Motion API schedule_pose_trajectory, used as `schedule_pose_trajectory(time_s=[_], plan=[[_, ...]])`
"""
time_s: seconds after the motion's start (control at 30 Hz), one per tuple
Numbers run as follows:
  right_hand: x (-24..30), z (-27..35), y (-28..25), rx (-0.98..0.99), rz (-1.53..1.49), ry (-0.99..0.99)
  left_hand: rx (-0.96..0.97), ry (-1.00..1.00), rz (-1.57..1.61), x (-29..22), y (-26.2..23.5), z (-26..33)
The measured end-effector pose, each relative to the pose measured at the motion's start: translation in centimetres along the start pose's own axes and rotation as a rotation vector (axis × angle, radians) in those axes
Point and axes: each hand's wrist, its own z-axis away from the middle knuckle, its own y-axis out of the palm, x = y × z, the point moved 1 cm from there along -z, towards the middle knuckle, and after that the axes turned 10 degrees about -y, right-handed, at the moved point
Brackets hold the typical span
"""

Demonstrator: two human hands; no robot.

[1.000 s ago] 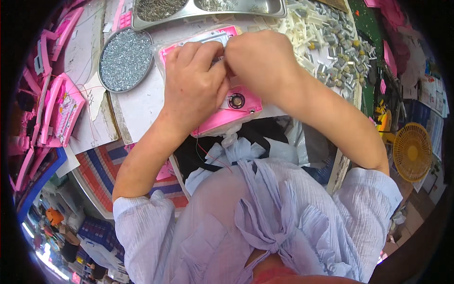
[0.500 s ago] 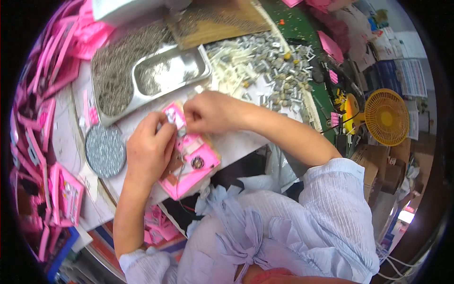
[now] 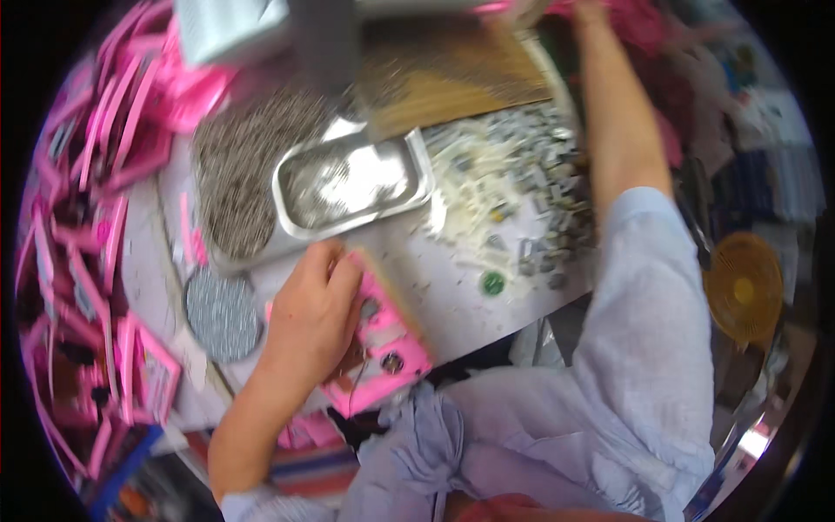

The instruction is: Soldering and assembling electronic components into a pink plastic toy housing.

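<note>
On the white table near me lies a pink plastic casing [image 3: 387, 389] with a round dark metal part and a thin wire in it. My left hand [image 3: 309, 300] rests on the casing's left side, fingers curled together against its far end; whatever lies under the fingertips is hidden. My right arm stretches far forward, and the right hand [image 3: 589, 12] is at the upper edge, blurred and partly cut off. Pink material surrounds it there. Whether those fingers hold anything does not show.
A metal tray [image 3: 300, 229] of small metal pins and a round dish [image 3: 223, 315] of grey pieces lie beyond my left hand. Small white and grey parts [image 3: 487, 178] spread to the right. Pink casings [image 3: 104, 226] pile up at far left; a yellow fan [image 3: 744, 287] stands right.
My right hand has left the casing and reached far forward to the upper edge. My left hand stays at the casing. The view has shifted, and a small green round piece now shows on the table.
</note>
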Motion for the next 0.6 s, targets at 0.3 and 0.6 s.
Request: schedule_pose_trajectory(time_s=[0.3,0.6], plan=[[-6.5,-9.5,-13.1,-0.02,-0.546,-0.189,-0.203,0.161,-0.127,0.3,0.4,3.3],[8.4,30.2,-23.7,0.159,-0.903,0.028,-0.27,0.014,-0.291,-1.9,4.4,6.2]])
